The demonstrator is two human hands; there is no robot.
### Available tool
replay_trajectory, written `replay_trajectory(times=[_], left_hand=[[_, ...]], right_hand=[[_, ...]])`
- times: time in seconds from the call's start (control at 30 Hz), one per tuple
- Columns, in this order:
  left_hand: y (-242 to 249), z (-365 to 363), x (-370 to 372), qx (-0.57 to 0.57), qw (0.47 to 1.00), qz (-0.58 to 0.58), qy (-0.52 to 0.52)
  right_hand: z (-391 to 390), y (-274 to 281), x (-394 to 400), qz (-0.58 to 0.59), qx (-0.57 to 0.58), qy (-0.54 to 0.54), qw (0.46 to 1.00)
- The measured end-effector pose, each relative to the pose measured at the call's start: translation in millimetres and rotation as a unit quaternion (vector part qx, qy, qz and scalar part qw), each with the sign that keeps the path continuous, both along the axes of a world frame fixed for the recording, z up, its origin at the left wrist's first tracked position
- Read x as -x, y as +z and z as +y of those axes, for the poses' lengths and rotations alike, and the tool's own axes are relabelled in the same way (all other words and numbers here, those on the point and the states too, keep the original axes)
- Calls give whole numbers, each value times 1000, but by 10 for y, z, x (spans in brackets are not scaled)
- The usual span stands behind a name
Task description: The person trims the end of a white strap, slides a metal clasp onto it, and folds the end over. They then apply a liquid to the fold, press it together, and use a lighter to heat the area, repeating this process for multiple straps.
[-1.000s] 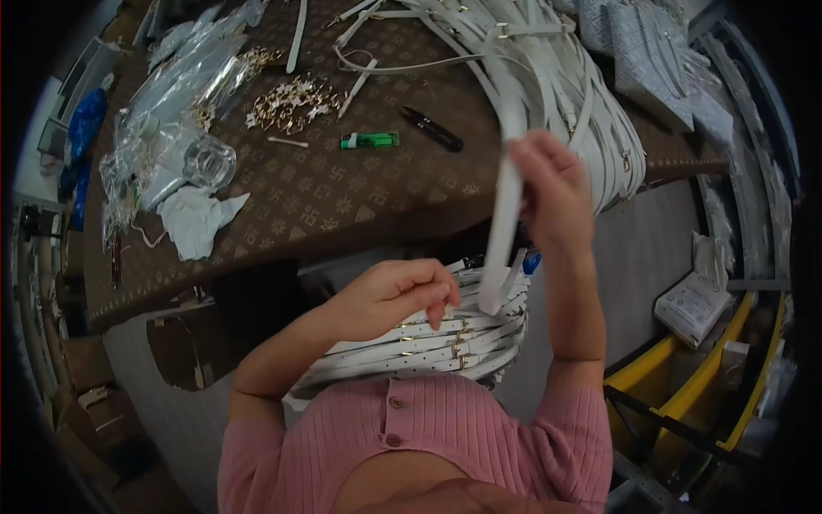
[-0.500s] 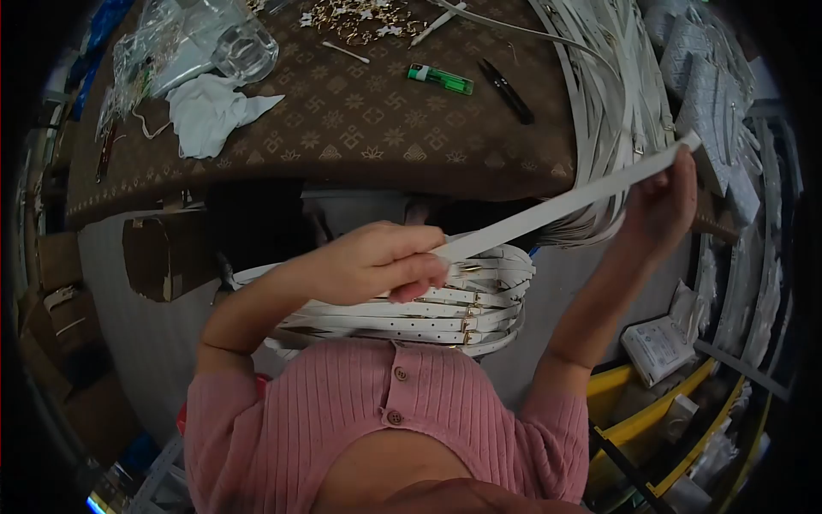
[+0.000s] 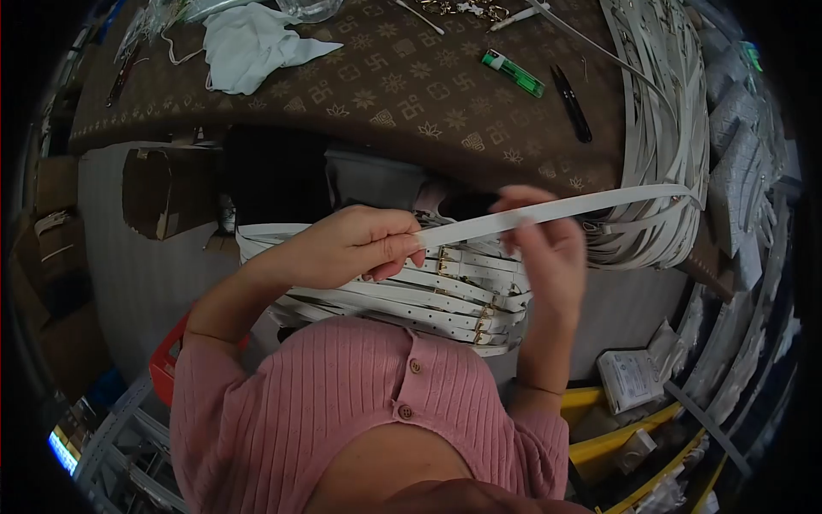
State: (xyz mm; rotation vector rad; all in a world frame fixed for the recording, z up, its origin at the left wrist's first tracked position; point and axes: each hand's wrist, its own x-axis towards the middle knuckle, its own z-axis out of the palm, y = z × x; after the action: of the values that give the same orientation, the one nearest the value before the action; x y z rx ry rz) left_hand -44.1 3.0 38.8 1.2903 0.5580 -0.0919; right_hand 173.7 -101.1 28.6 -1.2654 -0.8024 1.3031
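A long white belt strap (image 3: 616, 198) stretches across in front of me, rising slightly to the right. Its near end is pinched in my left hand (image 3: 355, 247), thumb on top and fingers curled under. Around the middle of the strap are the fingers of my right hand (image 3: 552, 257), thumb in front and fingertips behind; they are a little blurred. The far end bends over near the hanging straps. Below both hands, a bundle of white belts (image 3: 411, 313) with gold buckles and punched holes lies across my lap, partly hidden by my forearm.
A table with a brown patterned cloth (image 3: 394, 107) holds a green lighter (image 3: 512, 73), black thread snips (image 3: 571, 103), a cotton swab (image 3: 419, 15) and a white cloth (image 3: 257, 51). Many white straps (image 3: 659, 128) hang over its right edge. A cardboard box (image 3: 163, 193) stands at left.
My right hand has come down and left along the strap from its far end to its middle. My left hand keeps its pinch. The camera view has shifted, with the table higher in frame.
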Motion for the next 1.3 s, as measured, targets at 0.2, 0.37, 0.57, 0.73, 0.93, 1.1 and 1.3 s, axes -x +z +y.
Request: replay_trajectory(times=[0.2, 0.37, 0.57, 0.73, 0.93, 1.1, 1.3], left_hand=[[4, -78, 41, 90, 996, -20, 1], [5, -54, 92, 169, 985, -31, -5], [-53, 59, 359, -49, 997, 50, 14], [-391, 402, 1691, -114, 968, 189, 121], [-874, 507, 3117, -282, 807, 518, 6], [-241, 544, 1387, -512, 802, 259, 167], [-67, 144, -479, -204, 972, -98, 60]], right_hand=[[19, -73, 444, -27, 16, 5, 999], [3, -77, 331, 99, 40, -83, 991], [7, -71, -49, 133, -92, -221, 962], [-199, -12, -693, 262, -173, -254, 915], [-133, -124, -437, 291, -144, -236, 916], [-74, -167, 49, 194, -100, -90, 972], [-104, -255, 569, 120, 113, 148, 975]])
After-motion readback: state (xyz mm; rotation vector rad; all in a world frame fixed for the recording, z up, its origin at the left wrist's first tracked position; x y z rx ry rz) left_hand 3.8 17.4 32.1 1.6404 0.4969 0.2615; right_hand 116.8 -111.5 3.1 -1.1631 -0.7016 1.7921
